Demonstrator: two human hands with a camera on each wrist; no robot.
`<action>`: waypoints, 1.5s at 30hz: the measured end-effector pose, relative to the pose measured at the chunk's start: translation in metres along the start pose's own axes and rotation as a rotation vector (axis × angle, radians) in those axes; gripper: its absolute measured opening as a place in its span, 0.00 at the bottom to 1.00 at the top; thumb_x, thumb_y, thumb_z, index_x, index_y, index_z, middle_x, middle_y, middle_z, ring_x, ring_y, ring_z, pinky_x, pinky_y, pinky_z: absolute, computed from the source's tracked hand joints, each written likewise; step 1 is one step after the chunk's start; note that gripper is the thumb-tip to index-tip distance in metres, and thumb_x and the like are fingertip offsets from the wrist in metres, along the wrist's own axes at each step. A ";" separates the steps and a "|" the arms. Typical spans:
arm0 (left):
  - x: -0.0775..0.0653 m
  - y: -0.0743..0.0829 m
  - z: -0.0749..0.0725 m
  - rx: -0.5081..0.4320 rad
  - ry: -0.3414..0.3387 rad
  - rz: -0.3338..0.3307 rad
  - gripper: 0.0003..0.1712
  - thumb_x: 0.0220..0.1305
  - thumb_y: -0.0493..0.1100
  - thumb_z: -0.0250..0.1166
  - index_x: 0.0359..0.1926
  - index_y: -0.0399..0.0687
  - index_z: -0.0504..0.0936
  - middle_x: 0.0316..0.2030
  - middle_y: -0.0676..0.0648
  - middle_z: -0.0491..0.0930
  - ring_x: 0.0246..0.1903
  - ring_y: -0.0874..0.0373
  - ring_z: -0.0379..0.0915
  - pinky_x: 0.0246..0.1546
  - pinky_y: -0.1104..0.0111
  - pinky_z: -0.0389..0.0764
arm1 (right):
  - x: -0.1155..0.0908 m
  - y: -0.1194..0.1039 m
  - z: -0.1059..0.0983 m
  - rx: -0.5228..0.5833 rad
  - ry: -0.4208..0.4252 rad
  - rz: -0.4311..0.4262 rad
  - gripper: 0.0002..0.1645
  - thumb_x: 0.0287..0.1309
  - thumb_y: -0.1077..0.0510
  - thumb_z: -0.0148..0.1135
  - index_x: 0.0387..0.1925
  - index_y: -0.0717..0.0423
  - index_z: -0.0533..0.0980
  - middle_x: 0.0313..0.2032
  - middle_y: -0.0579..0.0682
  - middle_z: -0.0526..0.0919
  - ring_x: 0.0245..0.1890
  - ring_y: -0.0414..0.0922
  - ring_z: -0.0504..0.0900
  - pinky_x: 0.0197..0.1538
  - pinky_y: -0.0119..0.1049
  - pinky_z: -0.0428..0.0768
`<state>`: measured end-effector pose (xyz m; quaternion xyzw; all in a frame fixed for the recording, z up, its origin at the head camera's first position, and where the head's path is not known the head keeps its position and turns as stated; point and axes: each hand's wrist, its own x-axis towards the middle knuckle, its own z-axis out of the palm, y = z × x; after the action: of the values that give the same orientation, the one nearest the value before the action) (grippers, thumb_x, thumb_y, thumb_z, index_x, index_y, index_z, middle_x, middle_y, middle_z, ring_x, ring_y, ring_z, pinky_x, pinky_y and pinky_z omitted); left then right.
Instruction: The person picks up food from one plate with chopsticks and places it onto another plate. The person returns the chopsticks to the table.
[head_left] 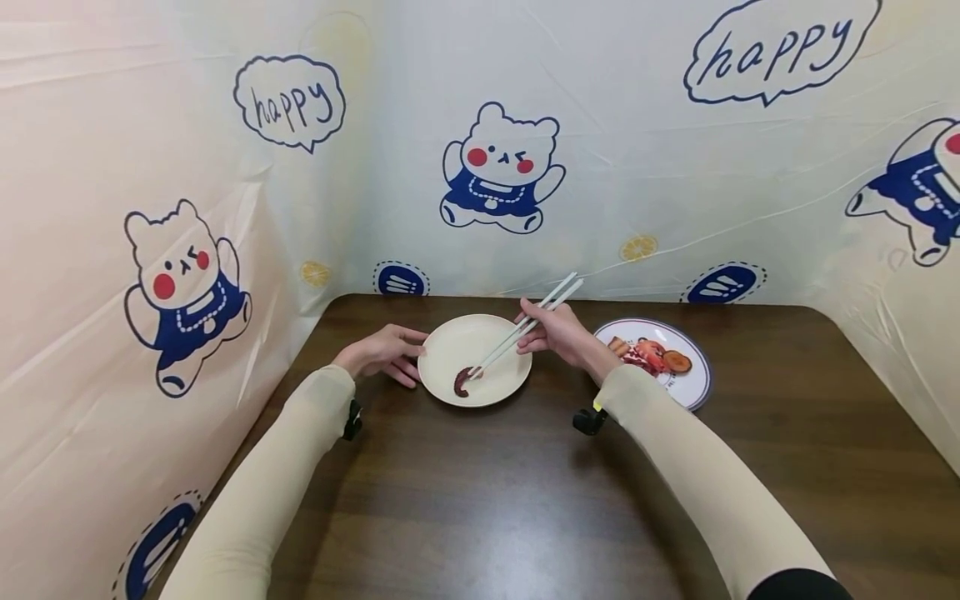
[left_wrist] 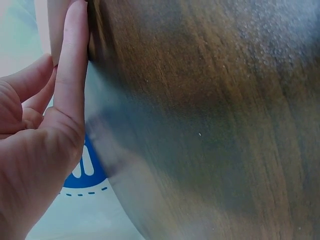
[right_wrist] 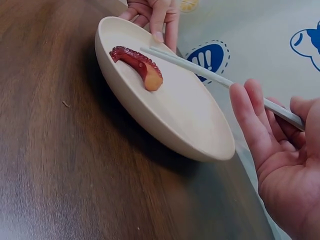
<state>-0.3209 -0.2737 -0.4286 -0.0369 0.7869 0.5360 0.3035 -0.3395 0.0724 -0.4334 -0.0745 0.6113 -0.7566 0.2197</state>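
Note:
A cream plate is on the brown table, with a dark red octopus tentacle lying curved on its near part. At the plate's left edge, my left hand grips the rim, thumb on top and fingers at the outer side. In the left wrist view the left hand shows the thumb and a finger at the plate's edge. My right hand holds a pair of pale chopsticks above the plate's right side. Their tips point down-left, right at the tentacle in the head view.
Right of the cream plate, partly behind my right forearm, stands a white plate with a blue rim, bearing several red and brown food pieces. A printed curtain with bears surrounds the dark wooden table at the back and sides.

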 end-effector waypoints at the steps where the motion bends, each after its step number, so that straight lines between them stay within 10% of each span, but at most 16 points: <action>1: 0.000 0.000 0.000 0.003 -0.001 0.000 0.32 0.82 0.36 0.56 0.81 0.39 0.60 0.55 0.31 0.79 0.33 0.48 0.88 0.41 0.52 0.91 | -0.001 0.000 -0.001 0.002 -0.009 -0.006 0.32 0.82 0.50 0.53 0.57 0.82 0.70 0.26 0.58 0.86 0.22 0.46 0.87 0.36 0.42 0.92; 13: 0.001 -0.004 -0.003 0.003 -0.010 0.001 0.33 0.82 0.37 0.56 0.81 0.39 0.59 0.51 0.32 0.80 0.34 0.48 0.87 0.41 0.51 0.91 | -0.008 -0.005 -0.007 -0.010 -0.052 -0.009 0.23 0.83 0.52 0.51 0.47 0.72 0.76 0.25 0.58 0.86 0.23 0.46 0.88 0.37 0.41 0.92; 45: 0.002 -0.001 -0.003 0.012 -0.018 0.004 0.32 0.82 0.36 0.55 0.81 0.38 0.60 0.52 0.32 0.81 0.34 0.47 0.88 0.41 0.51 0.91 | -0.016 -0.005 -0.014 -0.038 -0.122 0.016 0.34 0.84 0.48 0.49 0.56 0.84 0.69 0.29 0.60 0.87 0.27 0.49 0.89 0.42 0.47 0.92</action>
<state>-0.3237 -0.2761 -0.4297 -0.0288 0.7875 0.5320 0.3097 -0.3322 0.0924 -0.4296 -0.1199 0.6116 -0.7372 0.2611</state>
